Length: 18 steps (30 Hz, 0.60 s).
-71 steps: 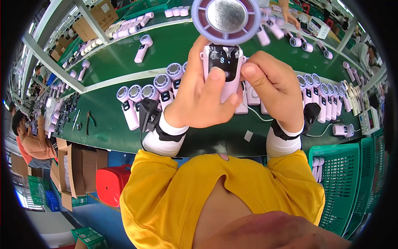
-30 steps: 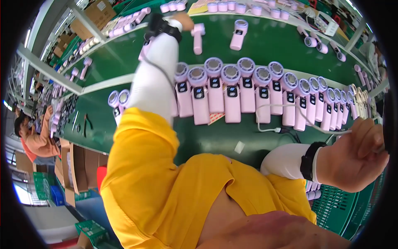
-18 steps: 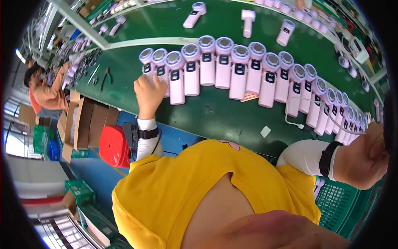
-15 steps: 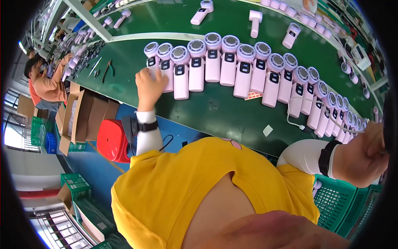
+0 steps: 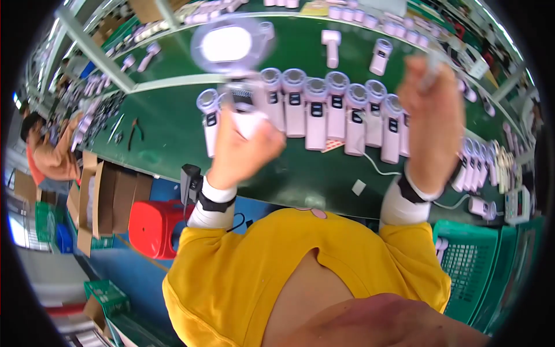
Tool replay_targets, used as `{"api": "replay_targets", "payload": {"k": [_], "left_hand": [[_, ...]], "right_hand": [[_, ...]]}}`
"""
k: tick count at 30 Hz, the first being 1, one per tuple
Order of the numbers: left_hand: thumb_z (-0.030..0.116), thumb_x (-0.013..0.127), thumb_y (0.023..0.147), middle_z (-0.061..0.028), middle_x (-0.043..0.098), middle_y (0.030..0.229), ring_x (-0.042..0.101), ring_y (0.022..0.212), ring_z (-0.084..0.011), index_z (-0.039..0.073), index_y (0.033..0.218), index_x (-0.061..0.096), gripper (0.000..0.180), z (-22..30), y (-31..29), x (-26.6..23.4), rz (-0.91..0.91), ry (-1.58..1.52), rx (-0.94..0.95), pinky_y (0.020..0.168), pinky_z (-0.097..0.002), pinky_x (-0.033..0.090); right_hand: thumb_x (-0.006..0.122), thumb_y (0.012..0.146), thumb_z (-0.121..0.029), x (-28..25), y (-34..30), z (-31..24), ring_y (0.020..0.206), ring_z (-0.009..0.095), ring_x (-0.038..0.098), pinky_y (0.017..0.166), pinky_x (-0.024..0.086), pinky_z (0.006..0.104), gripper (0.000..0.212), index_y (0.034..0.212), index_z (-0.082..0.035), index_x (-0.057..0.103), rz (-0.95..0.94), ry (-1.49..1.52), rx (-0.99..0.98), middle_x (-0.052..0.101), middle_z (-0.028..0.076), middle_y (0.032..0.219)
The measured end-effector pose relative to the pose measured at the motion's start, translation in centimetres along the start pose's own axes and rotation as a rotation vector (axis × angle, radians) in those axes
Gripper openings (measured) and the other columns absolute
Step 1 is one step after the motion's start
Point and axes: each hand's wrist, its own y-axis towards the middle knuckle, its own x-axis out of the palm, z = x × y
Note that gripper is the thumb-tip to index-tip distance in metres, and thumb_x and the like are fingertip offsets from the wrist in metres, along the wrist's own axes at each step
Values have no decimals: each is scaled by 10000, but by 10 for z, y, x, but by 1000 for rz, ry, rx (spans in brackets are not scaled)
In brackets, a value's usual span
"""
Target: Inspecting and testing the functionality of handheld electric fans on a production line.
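Note:
My left hand (image 5: 245, 147) is closed round the handle of a pale pink handheld fan (image 5: 252, 124), lifted above the green table (image 5: 300, 179). Its round head is smeared, with a bright white middle. Raised on the right, my right hand (image 5: 433, 115) has its fingers pinched together at a small greyish thing (image 5: 430, 72), too blurred to name. Between and behind my hands lies a curved row of similar fans, among them one fan (image 5: 315, 115) with a dark display on its handle. A white cable (image 5: 378, 168) trails from the row below my right hand.
Pliers (image 5: 136, 134) lie on the table's left part. A small white paper piece (image 5: 358, 187) is near the front edge. A red stool (image 5: 151, 228), an open cardboard box (image 5: 107, 196) and a green crate (image 5: 465, 254) stand below table height. Another person (image 5: 52, 147) works at far left.
My left hand has lifted a handheld fan from the row's left end. My right hand has swung from the far right inward and up over the row. The view has shifted slightly.

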Motion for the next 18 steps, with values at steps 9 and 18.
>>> {"api": "replay_targets", "payload": {"k": [9, 18], "left_hand": [[201, 677, 684, -131, 535, 867, 558, 723, -225, 1, 1022, 426, 466, -21, 42, 59, -442, 518, 682, 612, -331, 439], [160, 632, 710, -139, 536, 918, 570, 765, -236, -8, 1136, 376, 525, -34, 57, 81, -523, 345, 676, 616, -318, 461]], "right_hand": [[295, 897, -402, -6, 11, -3, 905, 143, 519, 775, 406, 238, 486, 1076, 17, 463, -200, -107, -212, 530, 72, 984], [560, 805, -347, -1, 1, -3, 774, 87, 429, 697, 359, 204, 482, 1043, 30, 377, -192, 206, 277, 451, 59, 885]]}}
